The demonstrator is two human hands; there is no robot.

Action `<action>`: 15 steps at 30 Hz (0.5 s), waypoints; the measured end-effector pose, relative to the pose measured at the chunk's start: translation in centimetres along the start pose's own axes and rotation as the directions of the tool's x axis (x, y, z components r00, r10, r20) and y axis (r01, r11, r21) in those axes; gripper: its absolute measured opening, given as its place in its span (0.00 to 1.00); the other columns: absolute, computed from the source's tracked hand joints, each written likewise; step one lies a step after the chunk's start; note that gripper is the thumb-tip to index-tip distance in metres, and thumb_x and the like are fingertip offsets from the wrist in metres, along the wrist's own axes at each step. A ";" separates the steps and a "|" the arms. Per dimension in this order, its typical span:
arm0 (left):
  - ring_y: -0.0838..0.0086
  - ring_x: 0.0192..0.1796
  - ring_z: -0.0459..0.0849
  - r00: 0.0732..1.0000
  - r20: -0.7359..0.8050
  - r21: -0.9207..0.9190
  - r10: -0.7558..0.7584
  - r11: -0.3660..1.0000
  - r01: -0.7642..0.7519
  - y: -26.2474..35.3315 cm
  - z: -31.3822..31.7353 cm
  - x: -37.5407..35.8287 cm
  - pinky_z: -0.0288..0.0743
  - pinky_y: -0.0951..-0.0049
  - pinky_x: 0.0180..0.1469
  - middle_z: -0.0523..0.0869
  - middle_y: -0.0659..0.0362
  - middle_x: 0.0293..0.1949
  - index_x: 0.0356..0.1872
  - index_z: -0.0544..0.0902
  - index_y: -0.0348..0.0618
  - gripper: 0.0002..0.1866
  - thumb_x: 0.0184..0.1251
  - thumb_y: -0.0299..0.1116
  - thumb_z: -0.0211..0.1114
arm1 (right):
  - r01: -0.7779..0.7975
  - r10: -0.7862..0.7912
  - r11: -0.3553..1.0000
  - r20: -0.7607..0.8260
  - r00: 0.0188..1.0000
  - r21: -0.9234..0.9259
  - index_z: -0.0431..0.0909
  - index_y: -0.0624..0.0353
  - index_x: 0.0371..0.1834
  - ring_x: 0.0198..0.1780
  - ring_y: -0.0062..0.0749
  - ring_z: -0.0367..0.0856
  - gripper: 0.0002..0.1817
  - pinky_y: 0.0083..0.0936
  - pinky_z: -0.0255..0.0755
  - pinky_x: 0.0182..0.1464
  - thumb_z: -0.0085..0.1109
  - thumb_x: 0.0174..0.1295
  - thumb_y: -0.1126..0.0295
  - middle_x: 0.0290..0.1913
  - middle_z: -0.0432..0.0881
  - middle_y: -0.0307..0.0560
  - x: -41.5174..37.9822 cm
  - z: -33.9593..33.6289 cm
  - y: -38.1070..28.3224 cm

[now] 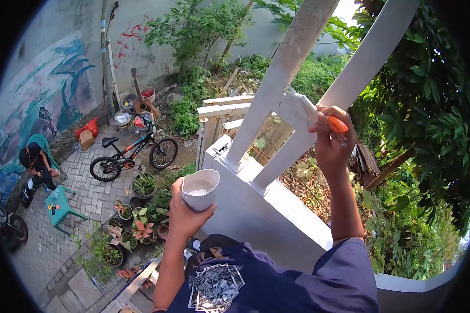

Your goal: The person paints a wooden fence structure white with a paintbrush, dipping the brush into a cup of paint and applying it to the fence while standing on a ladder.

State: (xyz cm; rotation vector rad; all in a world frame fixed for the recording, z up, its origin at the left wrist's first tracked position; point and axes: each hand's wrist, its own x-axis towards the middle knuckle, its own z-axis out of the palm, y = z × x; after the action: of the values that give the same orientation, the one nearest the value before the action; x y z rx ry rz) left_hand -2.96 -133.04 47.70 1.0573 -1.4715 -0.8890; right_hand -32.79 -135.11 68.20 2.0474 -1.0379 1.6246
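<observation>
My left hand (189,207) is wrapped round a white cup (198,201) with a ragged rim, tilted slightly, with white paint inside. My right hand (335,133) is raised and closed on a paintbrush (338,124) with an orange handle. Its pale head points left and touches the white crosspiece (292,108) joining two slanted posts. White smears mark the fingers of this hand. The left post (304,39) looks grey and rough higher up and whiter lower down; the right post (368,55) is pale throughout.
Both posts stand on a white wall (277,219) before me. Below left are potted plants (143,185), a bicycle (133,159), a green stool (65,208) and a seated person (39,164). A guitar (142,101) leans by buckets (124,120). Dense foliage (428,104) hangs at right.
</observation>
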 end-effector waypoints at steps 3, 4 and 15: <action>0.59 0.60 0.85 1.000 0.020 -0.016 -0.023 1.000 0.023 -0.6 0.0 -0.1 0.79 0.59 0.63 0.83 0.47 0.57 0.69 0.66 0.37 0.50 0.45 0.33 0.87 | -0.029 0.038 0.996 0.109 0.993 -0.079 0.77 0.64 0.53 0.32 0.23 0.88 0.07 0.21 0.84 0.40 0.61 0.76 0.75 0.46 0.86 0.49 -0.2 0.3 0.1; 0.60 0.60 0.85 1.000 0.024 -0.012 -0.018 1.000 0.018 -0.7 0.1 0.0 0.79 0.59 0.63 0.83 0.46 0.58 0.69 0.66 0.37 0.50 0.44 0.33 0.87 | -0.027 0.036 0.996 0.111 0.993 -0.080 0.77 0.64 0.53 0.32 0.23 0.88 0.07 0.21 0.84 0.40 0.61 0.76 0.75 0.46 0.86 0.49 0.2 0.0 -0.4; 0.56 0.62 0.84 1.000 0.017 -0.005 -0.008 1.000 0.009 -0.4 0.2 -0.2 0.78 0.59 0.64 0.80 0.47 0.61 0.69 0.68 0.36 0.49 0.44 0.33 0.87 | -0.254 0.245 0.962 0.095 0.965 0.097 0.77 0.64 0.54 0.38 0.20 0.85 0.08 0.20 0.86 0.36 0.61 0.76 0.75 0.47 0.86 0.50 0.8 0.0 -0.9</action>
State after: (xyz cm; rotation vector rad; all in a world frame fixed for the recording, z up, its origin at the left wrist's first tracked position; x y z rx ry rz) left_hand -3.05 -133.01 47.26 1.0552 -1.4786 -0.9092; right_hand -32.04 -134.78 69.11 2.1413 -1.3103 1.7653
